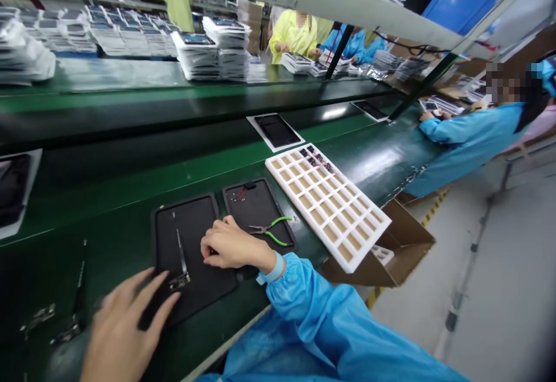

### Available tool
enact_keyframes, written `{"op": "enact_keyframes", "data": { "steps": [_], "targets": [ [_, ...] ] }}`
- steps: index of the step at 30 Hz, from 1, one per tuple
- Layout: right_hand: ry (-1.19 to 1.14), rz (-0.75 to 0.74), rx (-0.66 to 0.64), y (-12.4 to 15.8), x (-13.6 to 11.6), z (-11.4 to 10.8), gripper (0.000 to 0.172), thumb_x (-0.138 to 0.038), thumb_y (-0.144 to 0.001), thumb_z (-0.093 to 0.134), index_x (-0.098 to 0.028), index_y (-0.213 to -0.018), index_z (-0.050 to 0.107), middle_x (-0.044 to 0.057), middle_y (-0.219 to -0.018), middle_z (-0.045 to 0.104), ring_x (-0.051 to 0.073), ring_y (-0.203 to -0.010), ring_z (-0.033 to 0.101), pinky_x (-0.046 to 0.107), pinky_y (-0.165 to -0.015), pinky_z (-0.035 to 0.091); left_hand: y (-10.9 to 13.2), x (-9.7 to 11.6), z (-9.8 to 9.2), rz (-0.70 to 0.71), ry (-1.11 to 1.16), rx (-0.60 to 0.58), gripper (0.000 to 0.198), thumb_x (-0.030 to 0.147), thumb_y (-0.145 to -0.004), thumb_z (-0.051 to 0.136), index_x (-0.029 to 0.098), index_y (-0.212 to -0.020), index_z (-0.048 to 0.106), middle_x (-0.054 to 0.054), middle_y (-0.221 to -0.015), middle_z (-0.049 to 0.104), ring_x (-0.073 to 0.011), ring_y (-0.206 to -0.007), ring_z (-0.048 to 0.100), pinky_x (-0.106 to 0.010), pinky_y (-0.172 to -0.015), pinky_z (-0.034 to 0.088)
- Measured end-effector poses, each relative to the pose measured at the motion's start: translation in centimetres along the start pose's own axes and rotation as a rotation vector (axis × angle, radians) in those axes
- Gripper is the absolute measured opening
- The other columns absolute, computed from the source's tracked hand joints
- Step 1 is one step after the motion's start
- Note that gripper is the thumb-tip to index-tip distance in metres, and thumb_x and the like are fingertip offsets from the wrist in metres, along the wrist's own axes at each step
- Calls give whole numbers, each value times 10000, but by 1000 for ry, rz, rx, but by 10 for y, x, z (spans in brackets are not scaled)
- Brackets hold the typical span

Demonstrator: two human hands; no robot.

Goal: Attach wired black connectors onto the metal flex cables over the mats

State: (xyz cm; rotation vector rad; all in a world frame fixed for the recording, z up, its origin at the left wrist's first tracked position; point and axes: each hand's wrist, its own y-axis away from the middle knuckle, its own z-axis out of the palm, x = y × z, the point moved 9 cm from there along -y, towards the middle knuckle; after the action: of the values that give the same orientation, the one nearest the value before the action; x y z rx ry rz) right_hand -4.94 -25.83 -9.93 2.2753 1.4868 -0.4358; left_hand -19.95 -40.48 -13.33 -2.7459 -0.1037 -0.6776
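My left hand point(130, 321) is open, fingers spread, beside a small circuit board point(180, 281) with a thin flat cable; I cannot tell if a fingertip touches it. The board lies on a large black tray point(167, 226). Over that tray's right side, my right hand point(237, 246) is closed with curled fingers; a dark bit shows between them, too small to name. Green-handled pliers point(278, 240) rest on a smaller black tray point(256, 208), below some small parts with red wires point(238, 194).
A white foam tray point(299, 188) with many compartments holds several small dark parts at its far end. Beneath it stands a cardboard box point(403, 254). More circuit boards point(69, 330) lie at the left. Tablet-like panels point(275, 130) rest along the green conveyor. A co-worker in blue point(473, 133) sits at the right.
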Motion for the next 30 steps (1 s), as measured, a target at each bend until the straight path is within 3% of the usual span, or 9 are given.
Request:
{"op": "enact_keyframes", "data": {
  "steps": [3, 9, 16, 21, 24, 27, 30],
  "targets": [
    [-38, -24, 13, 0, 1, 1, 135, -315, -1014, 722, -212, -944, 670, 14, -987, 758, 227, -1055, 553, 400, -974, 289, -21, 29, 21, 114, -40, -39, 390, 462, -1004, 552, 211, -1216, 762, -175, -1334, 710, -409, -1225, 665, -552, -1034, 527],
    [-101, -49, 39, 1, 3, 2, 158, -322, -996, 744, -211, -910, 672, -13, -955, 762, 196, -1004, 573, 380, -962, 275, -29, 21, 24, 93, -121, -31, 295, 393, -964, 552, 267, -991, 818, -117, -1187, 798, -363, -1119, 731, -515, -966, 523],
    [-240, -58, 46, 0, 6, 3, 133, -291, -971, 774, -191, -931, 695, -49, -890, 709, 139, -892, 621, 356, -973, 270, -41, 21, 19, -44, 39, -84, 237, 466, -883, 631, 291, -843, 785, -71, -973, 826, -346, -956, 765, -491, -907, 561],
    [-381, 15, 74, 2, 13, 3, 250, -320, -937, 830, -199, -1065, 652, -104, -776, 632, 108, -755, 609, 325, -994, 301, -50, 13, -7, -292, 218, -37, 297, 604, -767, 716, 311, -755, 765, -35, -882, 816, -345, -853, 780, -453, -812, 619],
    [-416, 43, 125, 2, 15, -1, 371, -369, -907, 864, -205, -1153, 641, -81, -855, 672, 122, -789, 624, 317, -963, 321, -69, 19, -34, -363, 217, -3, 288, 602, -740, 741, 323, -806, 770, -12, -893, 821, -329, -834, 787, -421, -803, 621],
    [-385, 55, 164, 1, 14, -1, 357, -397, -919, 844, -198, -1148, 655, -23, -981, 732, 150, -867, 640, 333, -956, 326, -104, 40, -61, -310, 169, 40, 305, 582, -731, 753, 330, -901, 782, 1, -938, 827, -317, -851, 787, -397, -809, 605],
    [-339, 40, 153, -2, 11, 4, 259, -401, -978, 768, -199, -1115, 681, -1, -995, 764, 175, -920, 666, 359, -962, 319, -152, 76, -80, -159, 138, 79, 282, 562, -761, 740, 329, -906, 805, 5, -932, 827, -295, -826, 775, -370, -813, 578]
  ]
}}
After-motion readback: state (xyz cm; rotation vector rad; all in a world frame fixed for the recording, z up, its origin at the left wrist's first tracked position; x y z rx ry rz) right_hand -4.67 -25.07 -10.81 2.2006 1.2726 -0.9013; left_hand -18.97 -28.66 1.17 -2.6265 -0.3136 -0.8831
